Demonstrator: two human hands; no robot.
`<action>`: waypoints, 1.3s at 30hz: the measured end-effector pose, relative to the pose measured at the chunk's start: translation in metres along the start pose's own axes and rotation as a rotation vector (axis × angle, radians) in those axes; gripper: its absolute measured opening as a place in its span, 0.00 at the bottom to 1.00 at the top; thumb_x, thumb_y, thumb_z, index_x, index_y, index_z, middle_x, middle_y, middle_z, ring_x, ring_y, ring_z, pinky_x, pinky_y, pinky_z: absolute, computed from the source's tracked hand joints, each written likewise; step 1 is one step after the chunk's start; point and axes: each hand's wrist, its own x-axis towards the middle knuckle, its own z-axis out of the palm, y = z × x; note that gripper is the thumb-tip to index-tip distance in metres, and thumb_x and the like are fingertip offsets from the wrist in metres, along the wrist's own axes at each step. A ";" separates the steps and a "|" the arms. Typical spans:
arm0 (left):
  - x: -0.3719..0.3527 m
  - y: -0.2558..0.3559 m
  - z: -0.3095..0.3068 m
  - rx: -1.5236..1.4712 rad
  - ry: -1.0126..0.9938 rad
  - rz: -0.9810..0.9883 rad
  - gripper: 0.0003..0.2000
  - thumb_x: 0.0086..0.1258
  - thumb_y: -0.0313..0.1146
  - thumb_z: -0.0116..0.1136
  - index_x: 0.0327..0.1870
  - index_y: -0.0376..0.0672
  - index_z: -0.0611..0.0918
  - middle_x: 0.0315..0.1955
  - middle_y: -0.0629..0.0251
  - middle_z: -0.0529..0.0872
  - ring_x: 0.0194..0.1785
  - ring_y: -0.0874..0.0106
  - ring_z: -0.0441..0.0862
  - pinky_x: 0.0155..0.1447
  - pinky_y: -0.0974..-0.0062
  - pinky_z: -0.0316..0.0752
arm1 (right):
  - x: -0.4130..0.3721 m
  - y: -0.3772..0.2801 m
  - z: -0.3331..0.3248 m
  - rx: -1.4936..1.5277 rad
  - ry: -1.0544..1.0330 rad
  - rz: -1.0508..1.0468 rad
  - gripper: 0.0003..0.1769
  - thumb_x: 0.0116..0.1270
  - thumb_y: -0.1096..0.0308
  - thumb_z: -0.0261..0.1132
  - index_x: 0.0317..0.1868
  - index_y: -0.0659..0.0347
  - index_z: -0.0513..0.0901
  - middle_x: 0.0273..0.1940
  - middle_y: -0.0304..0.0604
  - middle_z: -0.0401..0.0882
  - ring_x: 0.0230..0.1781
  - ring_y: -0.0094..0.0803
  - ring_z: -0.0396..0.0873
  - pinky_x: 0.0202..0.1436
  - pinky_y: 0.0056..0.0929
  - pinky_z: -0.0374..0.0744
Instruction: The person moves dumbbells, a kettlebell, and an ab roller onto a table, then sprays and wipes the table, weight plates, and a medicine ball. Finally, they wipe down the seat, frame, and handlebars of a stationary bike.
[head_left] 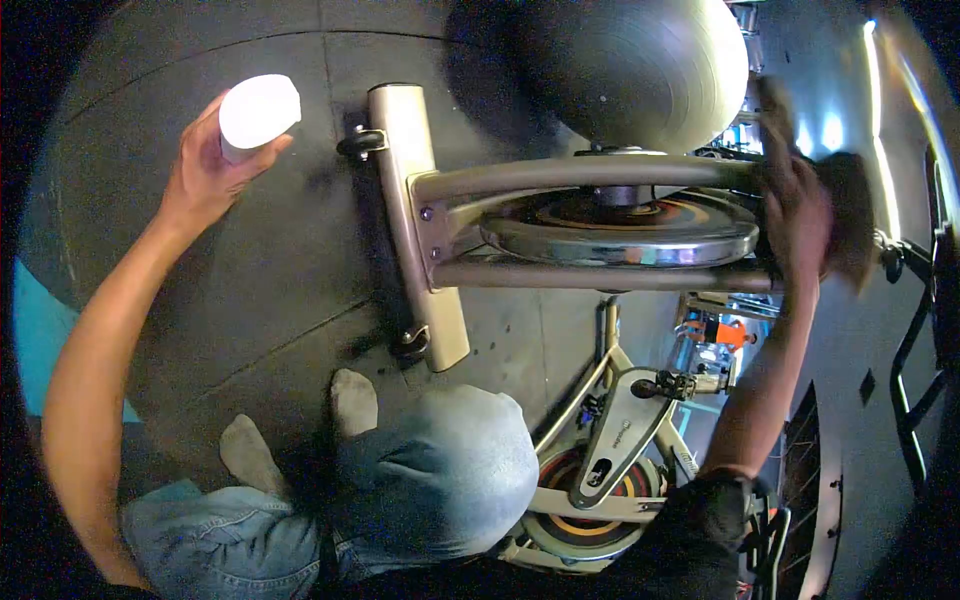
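My left hand (210, 165) is wrapped round a white, rounded object (260, 112), its face overexposed, held above the dark floor. Over at the far end of a metal exercise bike frame (590, 174), my right hand (798, 215) is blurred by motion, beside a dark, smeared shape (848, 220). Whether that hand grips anything is not clear. Between the frame's two tubes sits a shiny flywheel (620, 242). The frame's near end joins a pale crossbar (405, 200) with small black wheels.
A large grey exercise ball (650, 75) lies beyond the frame. Another exercise bike (625, 440) stands at the lower right. A person in an orange top (730, 333) is farther off. My bent knees (450, 470) and socked feet (355, 402) are below the crossbar.
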 end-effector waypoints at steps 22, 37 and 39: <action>0.004 -0.008 0.002 0.039 -0.079 0.110 0.19 0.57 0.38 0.68 0.46 0.36 0.79 0.41 0.59 0.80 0.45 0.64 0.80 0.51 0.70 0.73 | 0.153 -0.183 0.127 0.307 -1.330 -0.567 0.19 0.67 0.58 0.53 0.47 0.66 0.78 0.45 0.50 0.81 0.43 0.38 0.79 0.48 0.34 0.77; -0.009 -0.034 0.001 -0.195 -0.115 -0.076 0.19 0.60 0.37 0.67 0.49 0.38 0.80 0.43 0.63 0.85 0.47 0.73 0.81 0.53 0.73 0.75 | -0.029 -0.488 0.159 0.912 0.114 -0.122 0.21 0.63 0.65 0.54 0.50 0.76 0.70 0.36 0.63 0.77 0.35 0.55 0.77 0.46 0.46 0.76; -0.007 -0.026 0.002 -0.008 -0.057 0.018 0.19 0.60 0.37 0.67 0.50 0.37 0.80 0.44 0.65 0.85 0.47 0.75 0.80 0.53 0.75 0.75 | -0.068 -0.478 0.118 1.003 -0.056 0.003 0.24 0.64 0.66 0.53 0.56 0.76 0.66 0.43 0.63 0.77 0.42 0.57 0.77 0.53 0.50 0.71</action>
